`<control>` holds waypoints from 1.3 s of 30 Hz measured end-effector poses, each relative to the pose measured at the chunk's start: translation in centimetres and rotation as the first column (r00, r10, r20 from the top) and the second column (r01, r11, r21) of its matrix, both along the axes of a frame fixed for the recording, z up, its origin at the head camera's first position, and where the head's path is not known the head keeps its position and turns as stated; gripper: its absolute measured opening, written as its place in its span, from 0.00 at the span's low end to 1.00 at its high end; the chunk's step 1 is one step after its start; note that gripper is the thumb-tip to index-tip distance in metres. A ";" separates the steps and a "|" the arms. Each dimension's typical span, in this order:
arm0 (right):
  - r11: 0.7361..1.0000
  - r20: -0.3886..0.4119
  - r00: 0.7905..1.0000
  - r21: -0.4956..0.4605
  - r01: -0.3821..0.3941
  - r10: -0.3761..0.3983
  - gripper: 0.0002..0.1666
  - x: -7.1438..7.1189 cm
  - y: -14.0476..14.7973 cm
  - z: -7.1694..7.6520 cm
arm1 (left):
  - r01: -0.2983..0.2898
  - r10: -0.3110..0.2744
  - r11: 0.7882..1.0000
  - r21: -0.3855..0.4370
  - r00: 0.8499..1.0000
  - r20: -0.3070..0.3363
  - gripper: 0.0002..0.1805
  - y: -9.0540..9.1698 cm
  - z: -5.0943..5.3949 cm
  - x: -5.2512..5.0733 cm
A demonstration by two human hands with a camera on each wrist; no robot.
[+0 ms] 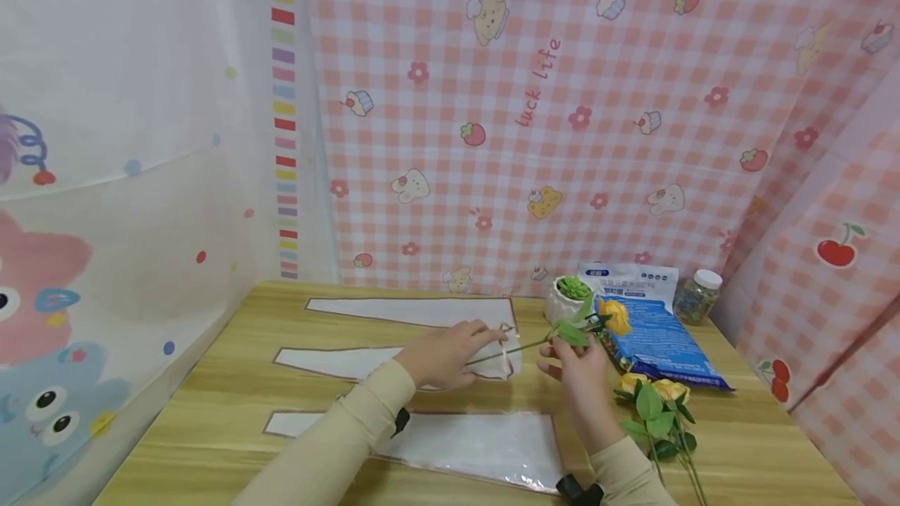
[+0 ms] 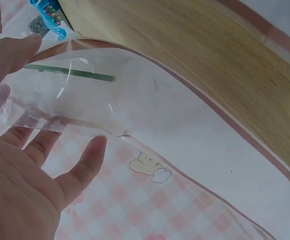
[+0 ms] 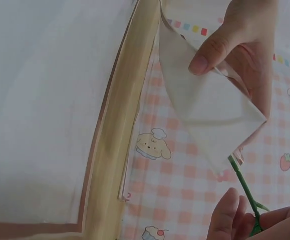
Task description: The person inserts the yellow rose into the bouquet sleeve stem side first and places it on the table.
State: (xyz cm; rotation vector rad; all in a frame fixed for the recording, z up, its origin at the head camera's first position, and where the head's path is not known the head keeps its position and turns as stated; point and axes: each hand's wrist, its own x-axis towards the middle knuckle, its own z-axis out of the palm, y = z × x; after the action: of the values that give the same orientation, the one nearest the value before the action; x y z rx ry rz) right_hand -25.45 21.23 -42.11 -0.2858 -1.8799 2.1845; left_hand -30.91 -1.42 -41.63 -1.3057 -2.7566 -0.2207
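Observation:
My left hand [image 1: 444,354] holds a tapered flower sleeve [image 2: 160,100], white with a brown border and clear film, by its wide end. The thumb lies along the mouth and the fingers are on the other side, so the mouth gapes. My right hand [image 1: 582,377] pinches the stem of an artificial yellow rose [image 1: 616,317] just below its green leaves. The bloom points right. Through the film in the left wrist view, the cut end of the green stem [image 2: 79,73] shows inside the sleeve. In the right wrist view the stem [image 3: 242,180] enters the sleeve's mouth.
Another sleeve [image 1: 485,440] lies nearest me, and one [image 1: 415,309] lies at the back. More yellow roses [image 1: 661,408] rest at right. Behind them are a blue and white bag [image 1: 657,334], a potted succulent [image 1: 568,303] and a lidded jar [image 1: 698,299]. Patterned curtains surround the table.

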 end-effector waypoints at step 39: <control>0.978 0.070 0.984 -0.140 -0.155 0.166 0.14 0.3 0.8 -1.1 | -0.002 0.002 0.992 0.127 1.000 0.000 0.43 -0.7 0.3 -0.6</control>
State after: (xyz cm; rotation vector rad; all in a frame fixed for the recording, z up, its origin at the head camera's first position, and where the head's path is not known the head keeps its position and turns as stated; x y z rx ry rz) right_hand -25.13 22.04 -43.25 -0.2593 -1.8607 2.4468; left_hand -31.46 -2.16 -41.30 -1.2714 -2.6939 -0.3891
